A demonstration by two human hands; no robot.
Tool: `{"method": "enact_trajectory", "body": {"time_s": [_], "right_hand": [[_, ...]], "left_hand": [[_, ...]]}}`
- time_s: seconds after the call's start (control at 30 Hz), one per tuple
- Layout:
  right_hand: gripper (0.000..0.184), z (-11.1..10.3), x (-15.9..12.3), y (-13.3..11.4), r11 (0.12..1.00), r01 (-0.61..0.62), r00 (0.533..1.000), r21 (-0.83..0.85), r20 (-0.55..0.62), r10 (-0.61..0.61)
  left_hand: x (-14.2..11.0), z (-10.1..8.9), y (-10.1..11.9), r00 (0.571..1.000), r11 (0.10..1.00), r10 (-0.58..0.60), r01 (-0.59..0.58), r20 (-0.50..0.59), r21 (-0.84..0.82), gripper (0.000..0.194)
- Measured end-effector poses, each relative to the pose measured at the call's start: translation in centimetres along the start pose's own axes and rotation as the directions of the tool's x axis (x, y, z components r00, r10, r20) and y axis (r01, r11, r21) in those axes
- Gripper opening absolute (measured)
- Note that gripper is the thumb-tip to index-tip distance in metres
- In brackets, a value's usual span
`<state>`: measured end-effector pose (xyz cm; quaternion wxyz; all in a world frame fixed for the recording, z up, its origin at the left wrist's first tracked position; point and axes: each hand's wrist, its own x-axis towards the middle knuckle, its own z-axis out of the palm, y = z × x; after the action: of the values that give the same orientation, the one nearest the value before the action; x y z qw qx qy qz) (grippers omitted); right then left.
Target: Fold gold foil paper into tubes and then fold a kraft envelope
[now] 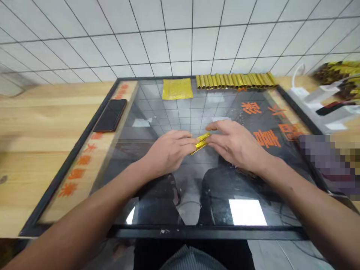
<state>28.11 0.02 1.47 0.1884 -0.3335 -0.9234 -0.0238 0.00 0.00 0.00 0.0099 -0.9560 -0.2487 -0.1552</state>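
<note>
A shiny gold foil paper point(200, 143), partly rolled into a thin tube, lies slantwise on the dark glass top between my hands. My left hand point(173, 152) comes from the lower left, its fingers bent together and gripping the near left end of the foil. At the far right end, my right hand point(236, 144) holds the foil with its fingertips, one finger stretched out above it. What my thumbs do is partly hidden. Behind them, a flat stack of gold foil sheets point(177, 89) rests near the far edge, beside a row of several finished-looking gold foil tubes point(236, 81).
The black-framed glass top point(152, 230) reflects the ceiling lights and wall. A dark phone point(110, 115) lies on its left side. White power strips and plugs point(317, 97) stand at the right, with a gold-and-brown heap point(340, 80) behind. A tiled wall point(180, 45) closes the back.
</note>
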Motion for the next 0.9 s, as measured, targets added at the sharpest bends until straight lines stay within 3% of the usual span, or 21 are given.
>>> {"method": "enact_trajectory", "body": {"time_s": [0.17,0.3,0.43,0.53,0.77,0.9], "right_hand": [[0.022,-0.3,0.0,-0.4,0.996,0.086,0.994,0.021,0.065,-0.087],[0.021,-0.2,-0.1,-0.3,0.994,0.065,0.992,0.082,0.102,-0.073],[0.022,0.1,-0.2,-0.3,0.994,0.038,0.993,0.100,0.107,-0.049],[0.021,0.1,-0.2,-0.2,0.993,0.026,0.994,0.115,0.102,-0.038],[0.023,0.1,-0.2,-0.2,0.990,0.023,0.995,0.142,0.090,-0.036],[0.024,0.3,-0.2,-0.2,0.989,0.013,0.997,0.148,0.079,-0.025]], "left_hand": [[-0.2,-0.4,0.7,1.000,0.998,-0.011,0.012,0.023,-0.060,0.027],[-0.5,0.1,0.9,0.997,0.992,-0.078,0.079,0.010,-0.104,0.024],[-0.7,0.5,1.5,0.974,0.975,-0.208,0.200,-0.091,-0.093,0.020],[-0.7,0.7,2.2,0.960,0.973,-0.233,0.230,-0.155,-0.038,0.014],[-0.5,1.0,3.0,0.951,0.966,-0.258,0.259,-0.170,-0.015,0.020],[-0.4,1.3,3.2,0.928,0.945,-0.326,0.314,-0.179,-0.091,0.022]]}}
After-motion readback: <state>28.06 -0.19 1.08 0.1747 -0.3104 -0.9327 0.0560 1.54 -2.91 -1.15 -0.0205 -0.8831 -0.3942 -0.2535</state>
